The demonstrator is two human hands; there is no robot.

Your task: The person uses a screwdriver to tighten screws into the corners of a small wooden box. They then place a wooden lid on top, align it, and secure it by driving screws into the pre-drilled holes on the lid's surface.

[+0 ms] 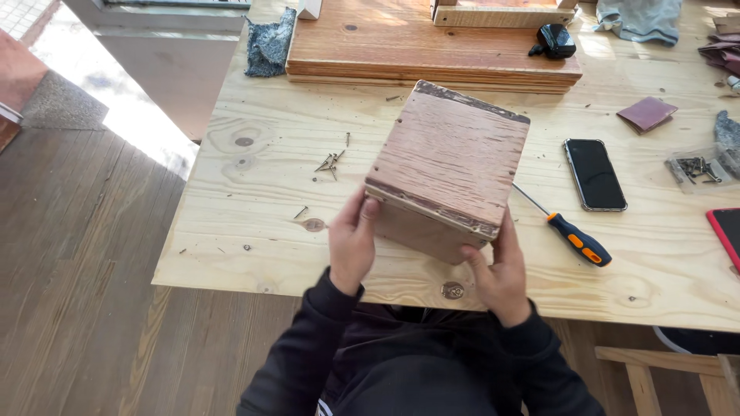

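A reddish-brown wooden box (451, 158) rests tilted on the pale plywood table (254, 231), its worn top face toward me. My left hand (351, 243) grips its near left corner, thumb on the edge. My right hand (499, 270) holds the near right corner from below. Both sleeves are black.
An orange-and-black screwdriver (574, 237) lies just right of the box. A black phone (595, 174) sits beyond it, and several loose screws (330, 162) lie to the left. A thick wooden slab (416, 46), sandpaper (646, 113), a bag of screws (694, 167) and rags (270, 42) lie farther back.
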